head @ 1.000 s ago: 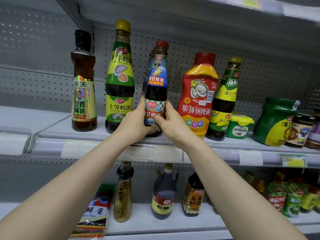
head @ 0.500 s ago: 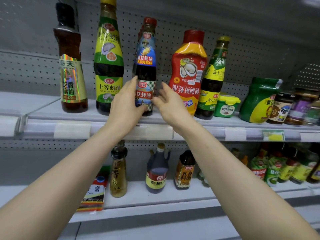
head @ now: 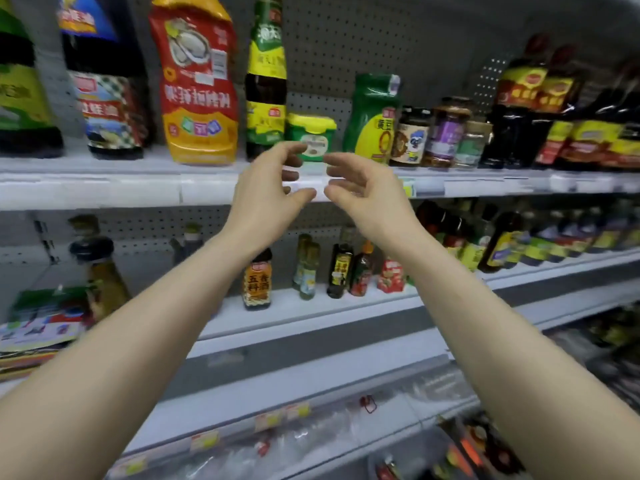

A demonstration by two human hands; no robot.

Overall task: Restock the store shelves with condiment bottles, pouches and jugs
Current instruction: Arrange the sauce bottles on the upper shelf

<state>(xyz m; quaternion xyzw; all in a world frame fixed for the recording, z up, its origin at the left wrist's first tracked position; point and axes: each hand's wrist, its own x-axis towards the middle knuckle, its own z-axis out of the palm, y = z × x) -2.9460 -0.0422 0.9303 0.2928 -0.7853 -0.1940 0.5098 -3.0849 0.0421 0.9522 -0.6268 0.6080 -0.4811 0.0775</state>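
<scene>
Your left hand and right hand were raised before the front rail of the white upper shelf, just below the green-lidded tub. Palms faced each other across a narrow gap, fingers loosely curled, holding nothing. The blue-labelled dark sauce bottle stood on that shelf well left of the tub, beyond the red squeeze bottle and a green-labelled bottle. A green pouch stood just right of the tub. Grey pegboard backed the shelf. The frame was blurred.
</scene>
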